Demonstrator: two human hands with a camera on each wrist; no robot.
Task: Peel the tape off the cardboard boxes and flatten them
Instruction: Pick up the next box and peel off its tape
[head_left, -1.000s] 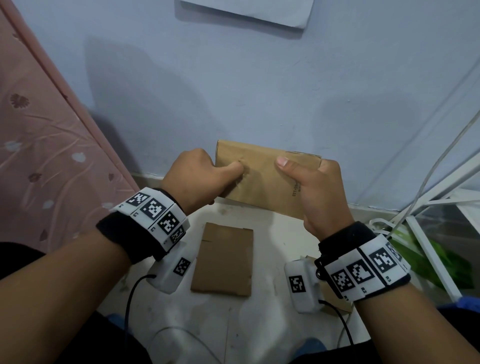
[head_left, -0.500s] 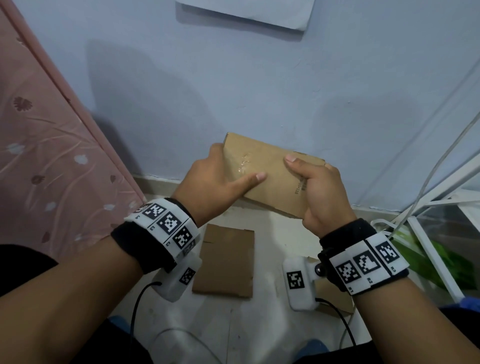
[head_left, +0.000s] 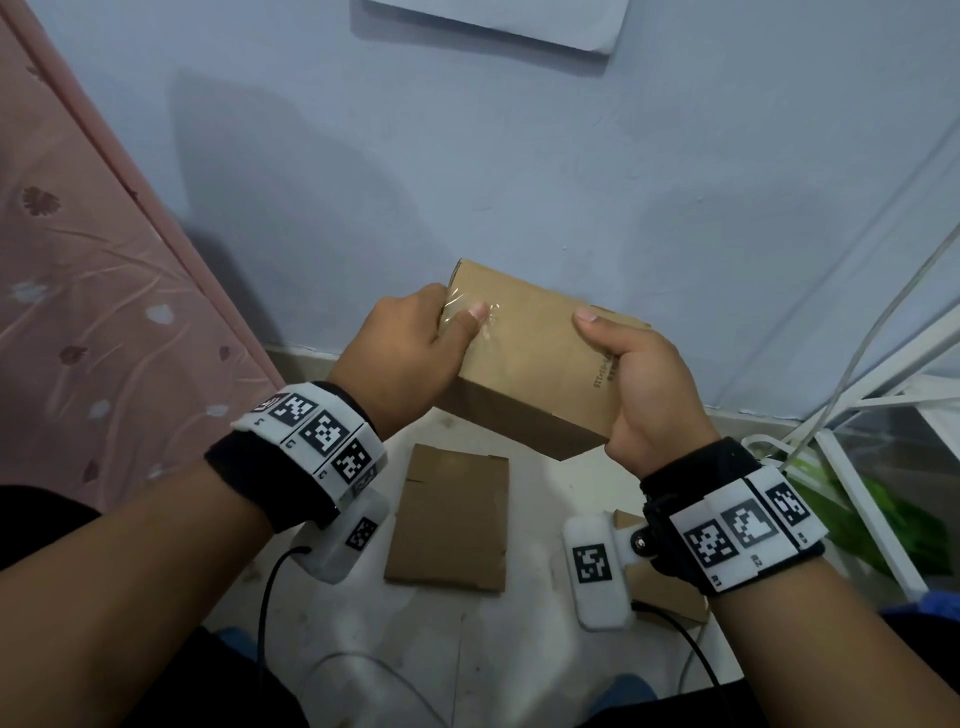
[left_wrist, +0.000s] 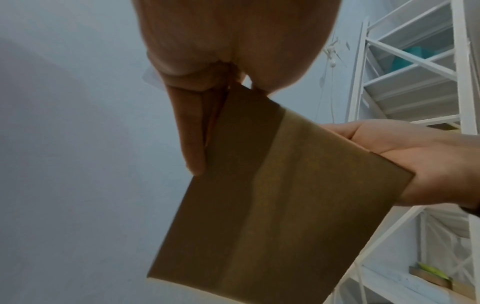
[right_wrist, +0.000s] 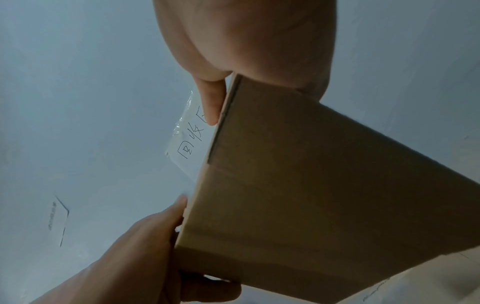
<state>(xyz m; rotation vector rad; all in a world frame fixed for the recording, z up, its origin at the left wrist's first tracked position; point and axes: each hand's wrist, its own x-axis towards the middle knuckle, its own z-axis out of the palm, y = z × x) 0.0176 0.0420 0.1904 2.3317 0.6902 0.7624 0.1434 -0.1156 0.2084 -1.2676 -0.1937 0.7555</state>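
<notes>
Head view: a closed cardboard box (head_left: 535, 358) is held in the air at the centre of the frame, in front of a pale blue wall (head_left: 519, 171). The left hand (head_left: 410, 358) grips its left end, thumb pressed on a strip of clear tape (head_left: 467, 317) that wraps the upper left corner; the right hand (head_left: 644, 384) grips the right end, thumb laid on the top face. Below, on the white floor (head_left: 483, 649), lies a flattened cardboard piece (head_left: 449, 519); a second piece (head_left: 660, 587) shows partly behind the right wrist. A pink patterned fabric (head_left: 78, 312) fills the left edge, a white rack (head_left: 878, 467) the right edge. Left wrist view: the left hand's fingers (left_wrist: 192, 131) lie along the box's edge at upper centre, the box filling the lower middle, the right hand at the right edge. Right wrist view: the right hand's fingers (right_wrist: 211, 102) clasp the box's upper corner; the left hand holds it at lower left; a handwritten paper sheet (right_wrist: 189, 144) hangs on the wall behind.
</notes>
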